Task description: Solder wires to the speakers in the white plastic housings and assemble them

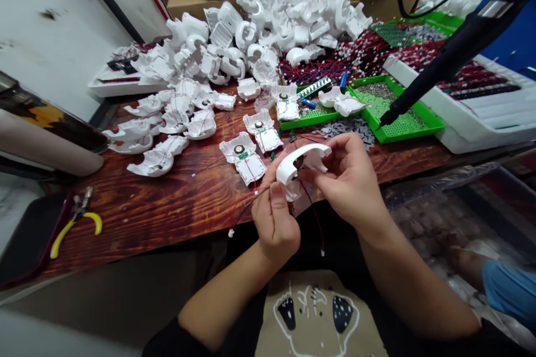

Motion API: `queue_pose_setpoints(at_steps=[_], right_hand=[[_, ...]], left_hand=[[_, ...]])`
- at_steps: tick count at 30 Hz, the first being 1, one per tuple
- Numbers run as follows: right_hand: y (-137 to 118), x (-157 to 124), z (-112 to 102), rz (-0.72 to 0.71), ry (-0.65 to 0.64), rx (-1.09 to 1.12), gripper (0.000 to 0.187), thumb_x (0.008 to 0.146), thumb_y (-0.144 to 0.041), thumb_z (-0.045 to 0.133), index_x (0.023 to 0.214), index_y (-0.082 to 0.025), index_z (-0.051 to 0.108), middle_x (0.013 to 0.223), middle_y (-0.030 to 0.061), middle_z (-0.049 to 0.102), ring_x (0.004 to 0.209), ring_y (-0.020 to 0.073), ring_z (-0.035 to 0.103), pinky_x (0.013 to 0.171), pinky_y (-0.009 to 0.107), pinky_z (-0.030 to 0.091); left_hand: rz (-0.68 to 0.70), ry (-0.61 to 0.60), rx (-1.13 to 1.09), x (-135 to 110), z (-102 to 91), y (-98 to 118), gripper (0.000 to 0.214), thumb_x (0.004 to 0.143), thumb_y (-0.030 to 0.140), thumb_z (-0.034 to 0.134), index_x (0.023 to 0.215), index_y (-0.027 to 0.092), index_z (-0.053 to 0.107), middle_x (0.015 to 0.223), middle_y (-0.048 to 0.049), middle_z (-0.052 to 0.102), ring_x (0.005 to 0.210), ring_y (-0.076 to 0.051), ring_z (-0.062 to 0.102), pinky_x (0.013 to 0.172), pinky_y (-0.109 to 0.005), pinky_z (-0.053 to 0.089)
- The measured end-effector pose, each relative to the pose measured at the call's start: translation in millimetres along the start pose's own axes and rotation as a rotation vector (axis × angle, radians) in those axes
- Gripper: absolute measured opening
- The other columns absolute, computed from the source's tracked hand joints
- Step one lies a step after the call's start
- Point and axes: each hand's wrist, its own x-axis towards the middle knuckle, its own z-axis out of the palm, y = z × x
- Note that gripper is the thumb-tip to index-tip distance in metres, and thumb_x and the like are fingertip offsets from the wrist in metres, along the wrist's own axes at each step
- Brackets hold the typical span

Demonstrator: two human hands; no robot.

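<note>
Both of my hands hold one white curved plastic shell (302,157) just in front of the table's near edge. My left hand (274,218) grips its lower left end, thumb up against it. My right hand (350,178) pinches its right end with the fingers closed. Thin red and black wires (247,202) trail from the shell down over my lap, ending in small white plugs. Just beyond my hands lie open shell halves with small boards and speakers (246,157) on the wooden table (167,201).
A big heap of white shells (268,22) fills the table's back. Green trays (397,117) with small parts and red wire bundles sit at the right. A black electric screwdriver (444,56) hangs over them. Yellow-handled pliers (75,222) lie at the left. Another person's arm (494,279) shows at the lower right.
</note>
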Motion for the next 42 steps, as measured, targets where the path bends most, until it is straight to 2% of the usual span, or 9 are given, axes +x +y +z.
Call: queue_pose_setpoints(at_steps=[8, 15, 19, 23, 26, 30, 34, 38, 42], right_hand=[[7.9, 21.0, 12.1, 0.015, -0.108, -0.036, 0.040, 0.071, -0.026, 0.078, 0.100, -0.025, 0.050, 0.087, -0.0026, 0.061, 0.078, 0.0127, 0.059, 0.070, 0.028, 0.048], [-16.4, 120.9, -18.9, 0.004, -0.165, 0.018, 0.054, 0.054, -0.032, 0.091, 0.089, -0.022, 0.051, 0.082, -0.0017, 0.065, 0.074, 0.0153, 0.063, 0.069, 0.033, 0.052], [-12.2, 211.9, -32.7, -0.073, 0.107, -0.422, 0.055, 0.043, -0.014, 0.093, 0.076, -0.020, 0.050, 0.071, -0.0025, 0.054, 0.075, 0.0166, 0.058, 0.068, 0.038, 0.052], [3.9, 271.2, -18.3, 0.042, 0.056, -0.587, 0.060, 0.027, -0.001, 0.093, 0.067, -0.017, 0.051, 0.069, -0.0005, 0.054, 0.084, 0.0224, 0.060, 0.069, 0.043, 0.054], [6.1, 286.9, -2.8, 0.129, 0.004, -0.710, 0.055, 0.032, -0.007, 0.096, 0.065, -0.016, 0.052, 0.071, 0.0029, 0.059, 0.089, 0.0260, 0.063, 0.073, 0.044, 0.055], [-12.5, 270.0, 5.4, 0.094, 0.012, -0.846, 0.042, 0.049, -0.011, 0.093, 0.073, -0.014, 0.059, 0.081, 0.0075, 0.063, 0.103, 0.0309, 0.064, 0.091, 0.050, 0.053], [-26.0, 204.8, 6.5, -0.248, 0.047, -0.965, 0.017, 0.082, -0.024, 0.071, 0.097, -0.017, 0.065, 0.108, 0.0101, 0.065, 0.107, 0.0245, 0.060, 0.100, 0.046, 0.046], [-3.0, 136.9, 12.4, -0.214, -0.322, -1.068, 0.011, 0.084, -0.027, 0.066, 0.077, -0.019, 0.064, 0.080, 0.0065, 0.067, 0.074, 0.0179, 0.057, 0.074, 0.036, 0.046], [32.1, 115.0, 20.5, -0.188, -0.418, -1.084, 0.011, 0.089, -0.026, 0.060, 0.086, -0.017, 0.065, 0.093, 0.0061, 0.068, 0.082, 0.0155, 0.059, 0.078, 0.033, 0.048]], left_hand=[[0.084, 0.024, 0.139, 15.8, -2.9, -1.1, 0.039, 0.105, 0.041, 0.047, 0.133, 0.023, 0.067, 0.135, -0.0085, 0.068, 0.137, -0.027, 0.056, 0.121, -0.040, 0.038], [0.042, -0.364, 0.239, 88.0, -20.3, 31.0, 0.056, 0.091, 0.035, 0.072, 0.145, 0.029, 0.058, 0.155, -0.0102, 0.051, 0.146, -0.031, 0.045, 0.123, -0.047, 0.035], [0.124, -0.351, 0.545, 134.4, -70.4, 41.9, 0.058, 0.072, 0.036, 0.088, 0.127, 0.024, 0.071, 0.142, -0.0126, 0.060, 0.138, -0.037, 0.050, 0.119, -0.055, 0.038], [0.034, -0.067, 0.897, 179.7, -144.2, 38.6, 0.048, 0.064, 0.051, 0.091, 0.099, 0.021, 0.078, 0.100, -0.0100, 0.067, 0.102, -0.036, 0.061, 0.118, -0.065, 0.031], [-0.002, 0.065, 1.167, 200.7, -189.1, 32.4, 0.044, 0.067, 0.058, 0.086, 0.085, 0.021, 0.072, 0.092, -0.0111, 0.062, 0.119, -0.049, 0.053, 0.116, -0.070, 0.027], [-0.152, 0.230, 1.510, 199.7, -209.2, 31.2, 0.050, 0.084, 0.061, 0.065, 0.104, 0.016, 0.069, 0.123, -0.0213, 0.062, 0.134, -0.048, 0.047, 0.117, -0.060, 0.033], [-0.355, 0.293, 1.580, 191.8, -202.0, 34.1, 0.072, 0.085, 0.069, 0.055, 0.127, 0.011, 0.063, 0.145, -0.0293, 0.049, 0.143, -0.046, 0.042, 0.118, -0.053, 0.034], [-0.387, 0.235, 1.603, 192.5, -197.6, 33.2, 0.072, 0.087, 0.070, 0.052, 0.129, 0.012, 0.062, 0.147, -0.0305, 0.046, 0.145, -0.046, 0.038, 0.118, -0.058, 0.032], [-0.330, 0.184, 1.625, 190.6, -198.6, 30.6, 0.068, 0.091, 0.066, 0.049, 0.128, 0.010, 0.063, 0.143, -0.0298, 0.049, 0.144, -0.046, 0.040, 0.116, -0.060, 0.033]])
